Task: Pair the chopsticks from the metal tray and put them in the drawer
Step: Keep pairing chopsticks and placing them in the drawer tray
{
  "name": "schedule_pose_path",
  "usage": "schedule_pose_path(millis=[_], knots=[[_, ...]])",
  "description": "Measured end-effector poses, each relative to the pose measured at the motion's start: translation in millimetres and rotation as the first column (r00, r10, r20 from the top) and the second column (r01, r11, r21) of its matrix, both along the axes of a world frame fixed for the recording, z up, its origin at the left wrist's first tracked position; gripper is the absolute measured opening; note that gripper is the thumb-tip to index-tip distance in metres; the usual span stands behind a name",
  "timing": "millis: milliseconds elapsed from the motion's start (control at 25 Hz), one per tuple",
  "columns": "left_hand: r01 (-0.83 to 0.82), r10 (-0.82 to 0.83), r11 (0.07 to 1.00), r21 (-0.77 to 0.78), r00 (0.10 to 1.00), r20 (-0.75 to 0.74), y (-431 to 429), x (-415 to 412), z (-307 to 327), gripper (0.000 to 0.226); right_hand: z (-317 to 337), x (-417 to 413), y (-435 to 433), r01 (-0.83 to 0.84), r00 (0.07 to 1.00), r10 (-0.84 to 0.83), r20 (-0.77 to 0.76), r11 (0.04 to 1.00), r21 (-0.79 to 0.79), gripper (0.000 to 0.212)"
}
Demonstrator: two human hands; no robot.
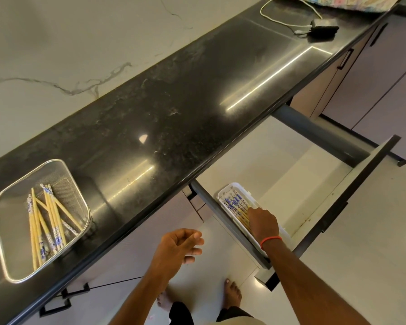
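A metal mesh tray (2, 216) sits at the left of the black counter and holds several yellow chopsticks (46, 219) with blue-and-white ends. To the right the drawer (314, 184) is pulled out. Inside it, a white plastic tray (223, 193) holds more chopsticks (234, 202) lying side by side. My right hand (264, 222) reaches down into that white tray, fingertips resting on the chopsticks there; whether it grips any I cannot tell. My left hand (179, 246) hovers in front of the counter edge, fingers loosely curled and holding nothing.
The black stone counter (174, 113) runs diagonally. A dark small device (324, 29) with a white cable lies at its far end, beside patterned cloth (352, 2). Cabinet doors with black handles line the front. My bare feet stand on the pale floor (361, 254).
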State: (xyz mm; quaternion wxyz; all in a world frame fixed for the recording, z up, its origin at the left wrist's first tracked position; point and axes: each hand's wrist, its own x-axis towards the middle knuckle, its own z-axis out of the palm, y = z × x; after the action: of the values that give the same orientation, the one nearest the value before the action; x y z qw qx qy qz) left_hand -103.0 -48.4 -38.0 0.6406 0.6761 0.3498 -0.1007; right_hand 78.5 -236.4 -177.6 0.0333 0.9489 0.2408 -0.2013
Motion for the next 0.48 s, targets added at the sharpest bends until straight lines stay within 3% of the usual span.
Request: schedule_pose_path(millis=[480], knots=[[0.008,-0.009,1.0,-0.019,0.997,-0.076,4,-11,-4,0.019,3,-3,-1,-0.048,0.999,0.047,-0.022,0.999,-0.021,0.019]])
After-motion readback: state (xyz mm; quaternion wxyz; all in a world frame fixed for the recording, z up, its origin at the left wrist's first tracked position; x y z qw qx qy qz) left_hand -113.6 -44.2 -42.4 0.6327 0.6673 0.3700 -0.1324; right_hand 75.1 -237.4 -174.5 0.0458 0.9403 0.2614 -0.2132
